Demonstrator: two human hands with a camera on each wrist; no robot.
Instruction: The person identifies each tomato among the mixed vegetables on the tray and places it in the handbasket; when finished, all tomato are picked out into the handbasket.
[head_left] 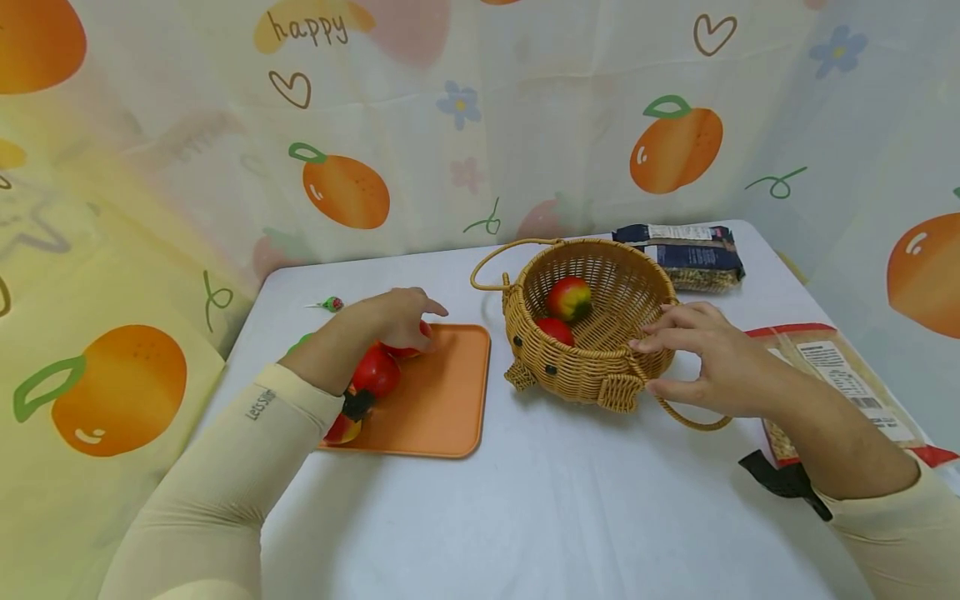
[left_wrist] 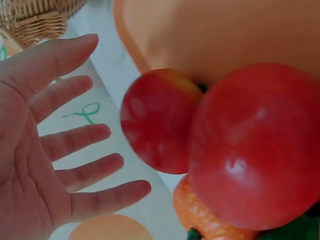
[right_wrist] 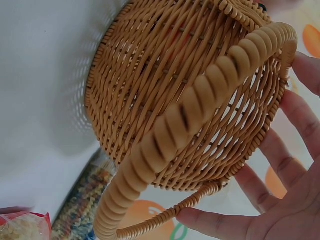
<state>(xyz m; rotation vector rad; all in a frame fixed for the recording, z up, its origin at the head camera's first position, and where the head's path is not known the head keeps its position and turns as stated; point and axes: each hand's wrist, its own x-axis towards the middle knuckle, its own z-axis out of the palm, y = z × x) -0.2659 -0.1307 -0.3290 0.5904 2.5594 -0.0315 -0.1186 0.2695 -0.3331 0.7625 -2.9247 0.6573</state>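
My left hand (head_left: pixel 397 317) is above the orange tray (head_left: pixel 450 408), fingers spread and nothing in its grasp. Beside it in the left wrist view are a large glossy red fruit (left_wrist: pixel 255 150), a smaller red fruit (left_wrist: pixel 160 120) with a yellowish top and a bumpy orange fruit (left_wrist: pixel 207 212). The forearm hides part of the tray. At the wicker basket (head_left: pixel 566 367), my right hand (head_left: pixel 712 362) has its fingertips at the rim, near a looped handle (right_wrist: pixel 185 120); its fingers are extended. Inside the basket lie a red-and-yellow fruit (head_left: pixel 570 298) and a red fruit (head_left: pixel 555 331).
A dark-labelled bag (head_left: pixel 693 258) is behind the basket. On the right, a red-edged clear bag (head_left: pixel 847 383) lies beside a black scoop (head_left: pixel 783 479). A green-wrapped lollipop (head_left: pixel 332 304) rests behind the tray. A printed curtain (head_left: pixel 525 125) hangs along the table's back.
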